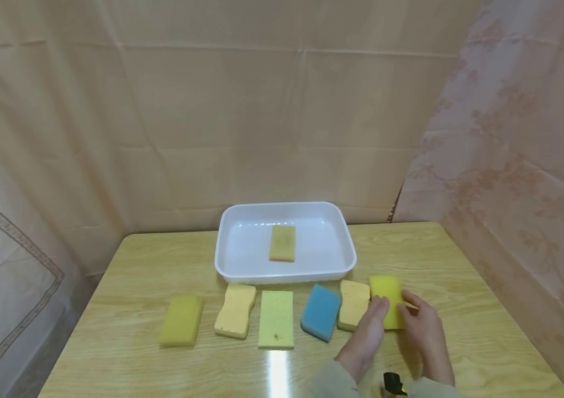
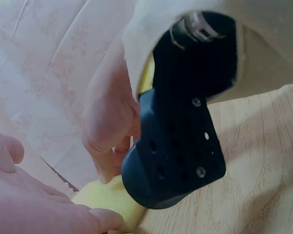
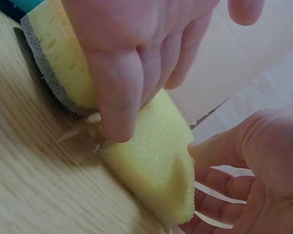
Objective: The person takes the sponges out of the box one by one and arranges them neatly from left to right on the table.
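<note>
A bright yellow sponge (image 1: 384, 288) lies at the right end of a row of sponges, with a hand on either side of it. My left hand (image 1: 367, 334) reaches along its left edge, the fingers straight and angled down onto the sponge. Opposite, my right hand (image 1: 426, 329) has its thumb against the right edge. In the right wrist view the loosely bent fingers of that hand (image 3: 263, 170) lie beside the same sponge (image 3: 156, 156). Just left of my left hand is a pale yellow sponge with wavy sides (image 1: 353, 301); its grey scouring layer faces the table.
Further left on the wooden table (image 1: 112, 320) lie a blue sponge (image 1: 320, 312), a light green pad (image 1: 276, 319), another wavy-sided sponge (image 1: 235, 311) and a yellow sponge (image 1: 182, 320). Behind them a white tray (image 1: 242, 273) contains a thin tan sponge (image 1: 282, 243).
</note>
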The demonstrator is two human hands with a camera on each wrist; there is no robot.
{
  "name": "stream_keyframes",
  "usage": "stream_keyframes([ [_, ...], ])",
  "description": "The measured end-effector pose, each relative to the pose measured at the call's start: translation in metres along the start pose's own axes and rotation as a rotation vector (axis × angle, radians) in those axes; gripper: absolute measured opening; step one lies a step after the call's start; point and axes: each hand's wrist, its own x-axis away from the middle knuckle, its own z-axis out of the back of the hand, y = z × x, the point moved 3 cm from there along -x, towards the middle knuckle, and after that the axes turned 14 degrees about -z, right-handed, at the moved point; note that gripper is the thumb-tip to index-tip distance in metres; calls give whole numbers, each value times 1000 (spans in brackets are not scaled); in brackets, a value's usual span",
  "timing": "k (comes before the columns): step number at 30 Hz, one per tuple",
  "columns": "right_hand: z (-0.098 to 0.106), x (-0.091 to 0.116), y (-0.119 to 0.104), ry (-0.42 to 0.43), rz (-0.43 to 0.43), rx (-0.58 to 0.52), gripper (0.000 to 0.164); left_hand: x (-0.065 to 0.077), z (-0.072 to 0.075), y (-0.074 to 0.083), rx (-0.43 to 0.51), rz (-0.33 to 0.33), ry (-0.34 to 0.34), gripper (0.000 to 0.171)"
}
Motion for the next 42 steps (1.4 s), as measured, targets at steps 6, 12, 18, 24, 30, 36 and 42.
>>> stream_keyframes([
  [6,-3,-2,-2,-13,21,25,45,-1,1,2,-4,13,-11,74],
  [12,-7,-5,-1,-40,-6,91,46,-2,4,0,-6,23,0,74],
  [18,-8,-6,0,-20,9,93,45,-1,5,-2,1,-9,-12,68],
  [24,-11,-6,-1,-17,13,96,45,0,10,2,-27,-17,-17,68],
  [30,-3,0,-8,-42,60,85,48,6,18,18,-13,-40,-32,75],
  [36,10,6,-37,-24,175,35,48,6,48,51,-60,-150,-79,67],
  [42,2,2,-81,-80,312,-63,46,-2,95,88,-318,-272,-69,54],
])
